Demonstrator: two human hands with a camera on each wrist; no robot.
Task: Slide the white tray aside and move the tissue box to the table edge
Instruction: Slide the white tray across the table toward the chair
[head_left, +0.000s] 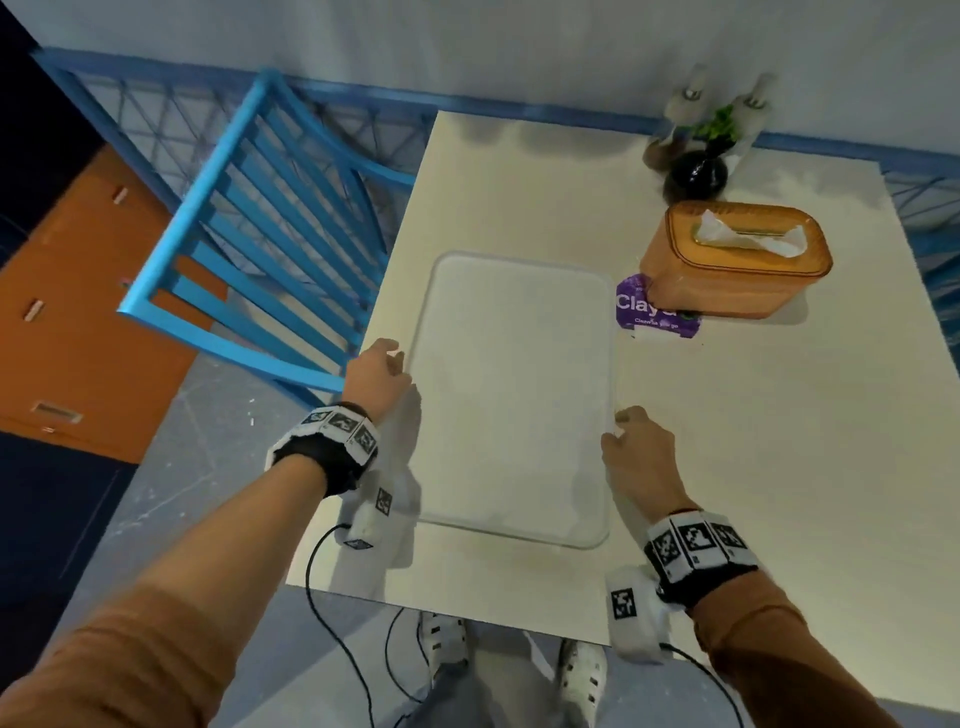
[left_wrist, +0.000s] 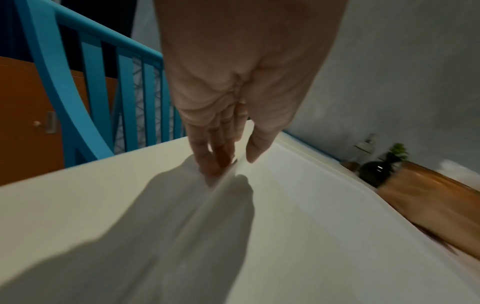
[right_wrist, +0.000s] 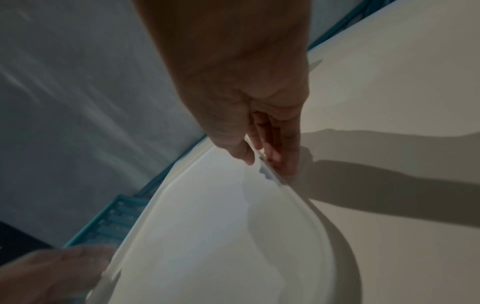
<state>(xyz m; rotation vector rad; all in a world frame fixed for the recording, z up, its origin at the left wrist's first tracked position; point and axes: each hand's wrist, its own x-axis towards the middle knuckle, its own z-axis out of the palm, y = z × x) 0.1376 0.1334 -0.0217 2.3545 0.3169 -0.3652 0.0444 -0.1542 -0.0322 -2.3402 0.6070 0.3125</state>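
Observation:
The white tray (head_left: 514, 395) lies flat in the middle of the cream table (head_left: 753, 467), its long sides running away from me. My left hand (head_left: 400, 364) pinches the tray's left rim, thumb inside and fingers outside, as the left wrist view shows at my left hand (left_wrist: 237, 162) on the tray (left_wrist: 311, 226). My right hand (head_left: 618, 426) pinches the right rim the same way, seen close as my right hand (right_wrist: 263, 164) on the tray (right_wrist: 221, 236). The orange tissue box (head_left: 737, 260), with a white tissue sticking up, stands at the far right, apart from both hands.
A purple packet (head_left: 654, 312) lies between the tray and the tissue box. A black vase with a green plant (head_left: 696, 174) and two shakers (head_left: 685, 98) stand at the far right by the wall. A blue chair (head_left: 260, 234) stands close to the table's left edge.

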